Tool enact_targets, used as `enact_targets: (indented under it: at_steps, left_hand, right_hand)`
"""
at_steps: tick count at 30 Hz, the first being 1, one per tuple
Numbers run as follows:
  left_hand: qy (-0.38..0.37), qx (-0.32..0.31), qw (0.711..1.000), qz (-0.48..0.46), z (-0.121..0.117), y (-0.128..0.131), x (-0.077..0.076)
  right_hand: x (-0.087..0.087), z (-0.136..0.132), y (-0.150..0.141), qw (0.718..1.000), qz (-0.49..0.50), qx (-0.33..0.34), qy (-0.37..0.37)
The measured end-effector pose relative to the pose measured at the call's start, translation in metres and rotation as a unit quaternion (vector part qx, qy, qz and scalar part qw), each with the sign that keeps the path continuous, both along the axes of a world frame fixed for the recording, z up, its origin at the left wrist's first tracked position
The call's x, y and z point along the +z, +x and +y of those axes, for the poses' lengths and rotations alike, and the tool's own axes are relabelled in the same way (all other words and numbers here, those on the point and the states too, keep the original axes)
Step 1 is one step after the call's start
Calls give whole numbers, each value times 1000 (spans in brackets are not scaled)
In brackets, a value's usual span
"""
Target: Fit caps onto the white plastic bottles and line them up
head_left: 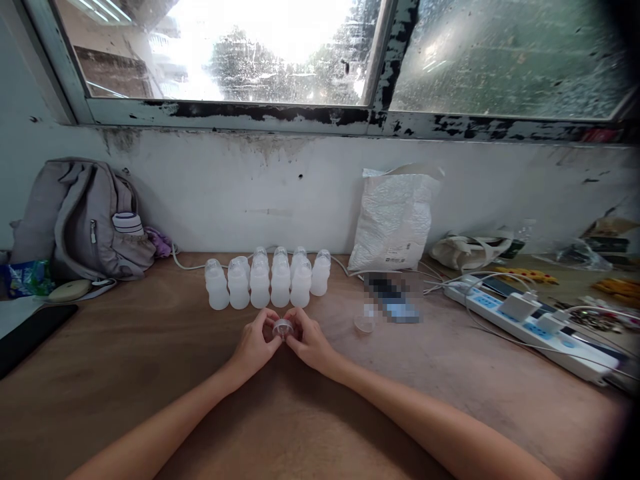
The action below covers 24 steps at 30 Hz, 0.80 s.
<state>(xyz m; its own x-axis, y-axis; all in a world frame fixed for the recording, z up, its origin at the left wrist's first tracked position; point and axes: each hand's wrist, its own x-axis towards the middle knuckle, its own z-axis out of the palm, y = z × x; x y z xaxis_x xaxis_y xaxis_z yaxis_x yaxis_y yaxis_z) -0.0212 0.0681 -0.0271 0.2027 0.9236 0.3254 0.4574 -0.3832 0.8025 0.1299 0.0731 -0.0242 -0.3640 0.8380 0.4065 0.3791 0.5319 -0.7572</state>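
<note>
Between both hands, low over the table, is a small clear round cap (283, 328), seen from above with a paler ring at its rim. My left hand (257, 343) pinches its left side with thumb and fingers. The fingers of my right hand (308, 341) close on its right side, and the thumbs come near each other in front. Just beyond the hands, a cluster of several frosted white baby bottles (260, 283) with clear tops stands upright. Off to the right of my right hand, another clear cap-like piece (365, 325) rests on the table.
A grey backpack (75, 220) leans at the back left, with a black flat object (35, 337) in front. A white padded bag (395, 220) stands against the wall. A power strip (530, 327) with chargers and cables lies on the right of the wooden table (240, 427).
</note>
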Motion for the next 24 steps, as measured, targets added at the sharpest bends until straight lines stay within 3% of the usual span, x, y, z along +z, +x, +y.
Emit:
enact_targets:
  at_steps: [17,24]
  left_hand:
    - [-14,28,999,-23,1,0,0]
    - [36,23,998,45,-5,3,3]
  right_hand:
    - [5,0,-1,1000,17,-16,-18]
    - [-1,0,-1,1000,-7,-18,2]
